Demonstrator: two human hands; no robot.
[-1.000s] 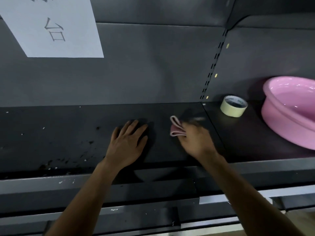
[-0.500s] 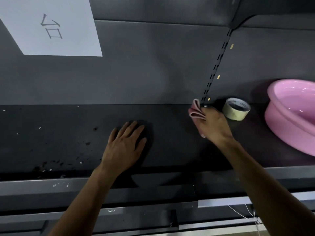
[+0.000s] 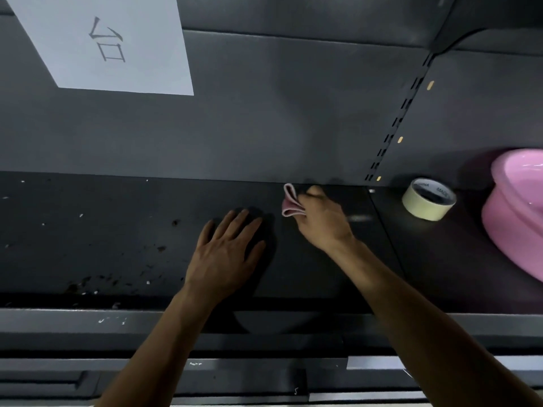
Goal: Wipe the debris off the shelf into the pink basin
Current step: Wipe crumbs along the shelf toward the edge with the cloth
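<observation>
A black shelf [image 3: 338,274] runs across the view. Dark and white debris [image 3: 117,277] is scattered over its left part. My left hand [image 3: 226,254] lies flat on the shelf, fingers spread, holding nothing. Just right of it, my right hand [image 3: 323,221] grips a folded pink cloth [image 3: 289,201] near the shelf's back edge. The pink basin [image 3: 511,218] stands on the shelf at the far right, partly cut off by the frame.
A roll of cream tape [image 3: 429,199] lies between my right hand and the basin. A white paper sign [image 3: 108,42] hangs on the grey back panel. A slotted upright [image 3: 396,124] divides the back wall. A grey rail [image 3: 88,318] fronts the shelf.
My right hand swept the cloth from the shelf's middle toward the back right near the tape, then came back left along the back edge. My left hand stayed flat in place.
</observation>
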